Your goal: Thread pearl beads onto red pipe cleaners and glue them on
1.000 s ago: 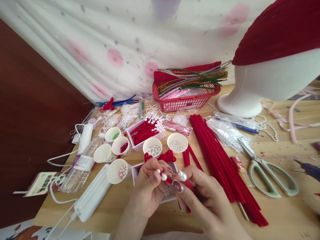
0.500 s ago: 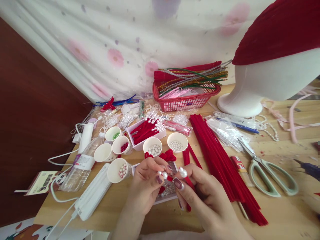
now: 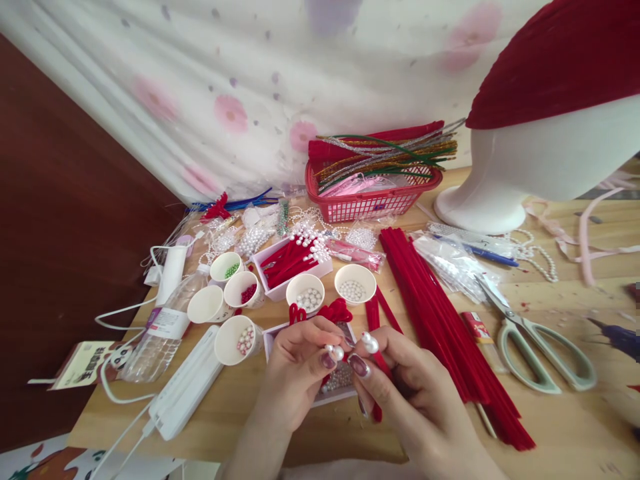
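Note:
My left hand (image 3: 295, 367) is closed in a pinch on a pearl-tipped red stem, its white pearls (image 3: 336, 352) showing between thumb and fingers. Close beside it, my right hand (image 3: 417, 390) pinches a second red fuzzy stem (image 3: 380, 362) topped with white pearls (image 3: 370, 343). Both hands hover over a white box (image 3: 330, 400) of small pearl beads, with red looped pieces (image 3: 336, 311) at its back edge. My fingers partly hide the stems, so I cannot tell whether they are joined.
Paper cups of beads (image 3: 239, 340) stand left and behind. A lilac box (image 3: 273, 287) holds pearl-tipped red stems. Red pipe cleaners (image 3: 435, 320), scissors (image 3: 525, 333) and a glue gun (image 3: 617, 333) lie right. Behind are a red basket (image 3: 370, 207) and a white mannequin head (image 3: 505, 167).
The pearls in my left hand have shifted slightly right, nearer my right fingertips. The right-hand pearls have tilted and risen a little. Both hands keep their pinch.

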Action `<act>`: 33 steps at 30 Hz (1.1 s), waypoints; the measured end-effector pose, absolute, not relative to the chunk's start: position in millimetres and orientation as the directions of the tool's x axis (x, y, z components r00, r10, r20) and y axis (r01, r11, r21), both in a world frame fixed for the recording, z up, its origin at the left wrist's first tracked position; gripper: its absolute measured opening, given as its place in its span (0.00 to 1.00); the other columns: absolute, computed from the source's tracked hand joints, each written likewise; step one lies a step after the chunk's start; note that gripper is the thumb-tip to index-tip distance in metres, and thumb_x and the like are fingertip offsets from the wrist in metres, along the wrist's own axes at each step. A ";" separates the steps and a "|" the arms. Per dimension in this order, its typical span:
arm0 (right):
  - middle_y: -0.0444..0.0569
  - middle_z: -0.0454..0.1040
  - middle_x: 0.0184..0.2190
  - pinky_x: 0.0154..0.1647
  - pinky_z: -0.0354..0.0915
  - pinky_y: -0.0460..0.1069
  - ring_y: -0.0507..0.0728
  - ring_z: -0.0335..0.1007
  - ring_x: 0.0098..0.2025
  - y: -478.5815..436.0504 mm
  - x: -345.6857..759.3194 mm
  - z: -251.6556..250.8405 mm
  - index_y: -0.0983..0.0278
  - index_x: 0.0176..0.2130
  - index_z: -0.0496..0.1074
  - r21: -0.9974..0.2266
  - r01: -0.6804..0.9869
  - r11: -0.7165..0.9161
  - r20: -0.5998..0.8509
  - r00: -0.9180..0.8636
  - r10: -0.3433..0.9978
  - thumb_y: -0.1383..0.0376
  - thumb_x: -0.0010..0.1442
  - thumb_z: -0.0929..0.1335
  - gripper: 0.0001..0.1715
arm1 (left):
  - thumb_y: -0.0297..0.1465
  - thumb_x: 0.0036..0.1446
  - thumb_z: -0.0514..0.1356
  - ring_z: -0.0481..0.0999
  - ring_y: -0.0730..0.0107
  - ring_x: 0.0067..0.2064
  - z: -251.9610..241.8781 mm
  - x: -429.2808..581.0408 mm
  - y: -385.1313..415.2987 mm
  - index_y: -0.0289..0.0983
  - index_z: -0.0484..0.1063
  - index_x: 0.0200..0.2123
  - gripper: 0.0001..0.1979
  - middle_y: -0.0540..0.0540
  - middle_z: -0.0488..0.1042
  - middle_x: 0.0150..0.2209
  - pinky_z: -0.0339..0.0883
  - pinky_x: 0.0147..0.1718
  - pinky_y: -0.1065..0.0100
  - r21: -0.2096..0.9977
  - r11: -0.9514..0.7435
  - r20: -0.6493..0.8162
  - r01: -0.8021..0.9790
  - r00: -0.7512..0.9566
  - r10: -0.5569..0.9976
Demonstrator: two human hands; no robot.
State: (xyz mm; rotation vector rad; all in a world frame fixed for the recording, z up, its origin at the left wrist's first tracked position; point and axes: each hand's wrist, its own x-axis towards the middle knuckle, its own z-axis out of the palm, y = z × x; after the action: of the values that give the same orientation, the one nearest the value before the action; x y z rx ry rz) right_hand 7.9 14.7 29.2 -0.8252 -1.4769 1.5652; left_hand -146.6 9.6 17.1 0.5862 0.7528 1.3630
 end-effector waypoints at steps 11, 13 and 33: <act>0.39 0.66 0.23 0.27 0.58 0.46 0.50 0.59 0.25 14.4 5.8 23.0 0.61 0.33 0.68 -0.975 -0.191 -0.111 -0.013 -0.452 0.892 0.58 0.72 0.65 0.15 | 0.36 0.47 0.76 0.79 0.74 0.34 12.0 -144.4 8.7 0.43 0.85 0.30 0.07 0.50 0.81 0.30 0.74 0.38 0.73 0.746 0.140 -0.162 -0.651 0.026 0.986; 0.39 0.66 0.22 0.25 0.55 0.45 0.49 0.56 0.24 17.2 3.8 21.8 0.62 0.33 0.68 -0.949 -0.252 -0.189 -0.056 -0.455 0.889 0.55 0.70 0.66 0.17 | 0.37 0.46 0.76 0.81 0.71 0.36 9.9 -144.5 8.4 0.44 0.86 0.34 0.10 0.49 0.84 0.33 0.75 0.38 0.72 0.741 0.146 -0.157 -0.656 0.042 0.987; 0.37 0.62 0.24 0.22 0.46 0.46 0.48 0.47 0.22 16.6 -3.4 10.5 0.61 0.38 0.67 -0.916 -0.250 -0.315 -0.150 -0.514 0.845 0.51 0.71 0.65 0.17 | 0.34 0.49 0.74 0.82 0.67 0.42 12.0 -137.7 4.2 0.42 0.85 0.37 0.09 0.47 0.84 0.37 0.75 0.43 0.72 0.855 0.048 -0.197 -0.517 -0.237 0.951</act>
State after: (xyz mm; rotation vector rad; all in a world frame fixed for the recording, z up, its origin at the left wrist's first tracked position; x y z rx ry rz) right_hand -3.4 16.6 10.5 -0.8398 -1.1663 1.9043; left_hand -137.7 4.2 12.0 0.5689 1.0533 1.5173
